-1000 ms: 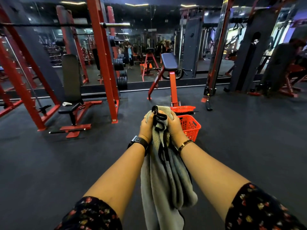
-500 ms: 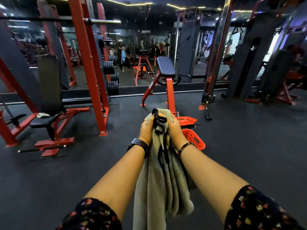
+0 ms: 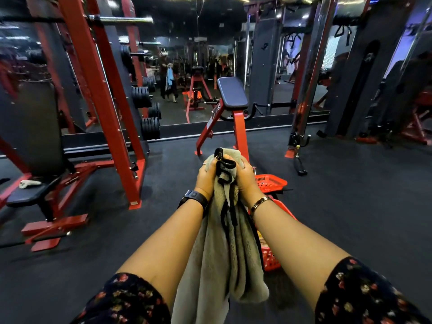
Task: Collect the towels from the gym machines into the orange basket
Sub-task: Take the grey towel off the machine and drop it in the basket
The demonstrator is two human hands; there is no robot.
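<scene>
Carrying fluffy grey cloth towel point(image 3: 222, 265), clenched by left hand point(image 3: 207, 177) and right hand point(image 3: 244, 176), fingers curled tight; next, lowering over orange plastic mesh basket point(image 3: 271, 260), releasing.

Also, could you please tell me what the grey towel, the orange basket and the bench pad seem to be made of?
Towel: soft fleecy cloth, matte, with a fuzzy nap, probably microfibre or terry.
Basket: glossy moulded plastic, judging by its lattice wall.
Pad: smooth dark vinyl or leatherette, faint sheen.
</scene>
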